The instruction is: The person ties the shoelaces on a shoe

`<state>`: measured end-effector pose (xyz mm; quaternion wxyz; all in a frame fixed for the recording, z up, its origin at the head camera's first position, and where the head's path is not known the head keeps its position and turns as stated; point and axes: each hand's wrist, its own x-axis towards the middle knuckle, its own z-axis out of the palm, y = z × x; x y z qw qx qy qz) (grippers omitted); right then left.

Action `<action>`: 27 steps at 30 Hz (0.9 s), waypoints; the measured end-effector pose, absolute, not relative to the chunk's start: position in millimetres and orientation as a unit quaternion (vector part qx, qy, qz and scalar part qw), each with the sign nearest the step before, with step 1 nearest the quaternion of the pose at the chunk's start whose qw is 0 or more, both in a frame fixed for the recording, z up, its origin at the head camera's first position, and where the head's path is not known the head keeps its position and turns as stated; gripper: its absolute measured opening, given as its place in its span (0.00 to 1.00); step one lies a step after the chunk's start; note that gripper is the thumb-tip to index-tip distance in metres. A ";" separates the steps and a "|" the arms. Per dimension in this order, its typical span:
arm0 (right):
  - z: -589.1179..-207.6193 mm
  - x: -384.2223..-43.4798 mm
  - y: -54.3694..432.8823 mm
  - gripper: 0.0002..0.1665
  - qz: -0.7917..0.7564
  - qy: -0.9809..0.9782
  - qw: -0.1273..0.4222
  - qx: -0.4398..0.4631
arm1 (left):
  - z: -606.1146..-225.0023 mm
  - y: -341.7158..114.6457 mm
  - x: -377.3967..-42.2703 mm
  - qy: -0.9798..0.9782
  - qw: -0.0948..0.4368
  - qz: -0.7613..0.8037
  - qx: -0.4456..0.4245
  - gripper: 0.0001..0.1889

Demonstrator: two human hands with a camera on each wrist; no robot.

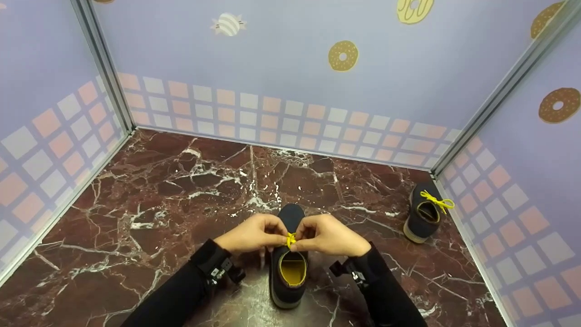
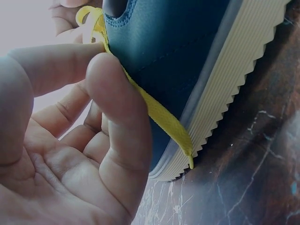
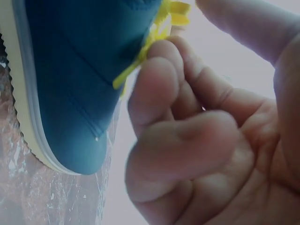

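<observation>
A dark blue shoe [image 1: 290,215] stands on the floor with its toe pointing away from me and its yellow inside showing. Its yellow shoelace [image 1: 291,240] is looped over the front opening. From the left, my left hand [image 1: 252,234] pinches the lace between thumb and index finger. My right hand [image 1: 329,236] grips the lace from the other side, thumb and index fingertips at the loop. In the left wrist view a loose shoelace end [image 2: 168,124] hangs down over the shoe's side to the pale ridged sole [image 2: 234,89]. Another short end [image 3: 124,77] shows in the right wrist view.
A second dark shoe [image 1: 422,222] with a yellow bow stands at the right, close to the right wall [image 1: 535,181]. Patterned panels enclose the dark red marbled floor [image 1: 181,218] at the back [image 1: 281,68] and on both sides.
</observation>
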<state>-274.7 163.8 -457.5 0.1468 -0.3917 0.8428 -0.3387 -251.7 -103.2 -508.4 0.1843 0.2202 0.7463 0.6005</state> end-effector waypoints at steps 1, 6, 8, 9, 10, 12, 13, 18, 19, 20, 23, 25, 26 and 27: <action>-457.7 -273.8 162.8 0.12 -0.338 0.843 0.142 -0.394 | -508.3 -103.2 -251.6 0.746 0.184 0.600 0.221 0.06; -457.0 -272.0 161.6 0.08 -0.331 0.848 0.132 -0.392 | -506.3 -103.3 -251.0 0.746 0.186 0.600 0.220 0.06; -456.3 -272.7 163.0 0.06 -0.330 0.850 0.131 -0.389 | -505.6 -103.2 -251.0 0.746 0.187 0.600 0.218 0.06; -456.0 -273.3 163.9 0.05 -0.329 0.851 0.131 -0.387 | -505.3 -103.2 -251.0 0.746 0.188 0.600 0.217 0.06; -455.9 -274.1 164.8 0.05 -0.328 0.852 0.133 -0.386 | -505.2 -103.2 -250.9 0.746 0.188 0.600 0.216 0.06; -456.2 -275.9 166.6 0.05 -0.325 0.853 0.136 -0.385 | -505.1 -103.2 -250.8 0.746 0.189 0.600 0.216 0.06; -456.6 -277.0 167.3 0.05 -0.322 0.853 0.138 -0.386 | -504.9 -103.4 -250.8 0.747 0.189 0.600 0.216 0.06; -459.4 -281.9 170.6 0.07 -0.311 0.853 0.153 -0.391 | -505.0 -104.1 -250.6 0.747 0.188 0.599 0.219 0.07; -459.9 -282.7 171.4 0.07 -0.311 0.852 0.156 -0.392 | -505.0 -104.1 -250.7 0.748 0.186 0.597 0.223 0.07; -460.2 -283.4 172.0 0.07 -0.313 0.850 0.158 -0.393 | -505.0 -104.2 -250.7 0.748 0.185 0.596 0.226 0.07; -461.0 -285.2 174.3 0.07 -0.319 0.845 0.165 -0.396 | -505.0 -104.1 -250.9 0.753 0.177 0.589 0.235 0.08; -461.1 -286.2 175.5 0.06 -0.324 0.842 0.169 -0.397 | -504.9 -103.7 -250.9 0.756 0.173 0.585 0.238 0.08; -461.2 -286.7 175.9 0.06 -0.325 0.842 0.170 -0.397 | -504.9 -103.6 -250.8 0.756 0.172 0.586 0.237 0.08; -461.3 -287.1 176.3 0.06 -0.325 0.841 0.170 -0.397 | -505.0 -103.5 -250.9 0.756 0.171 0.586 0.236 0.08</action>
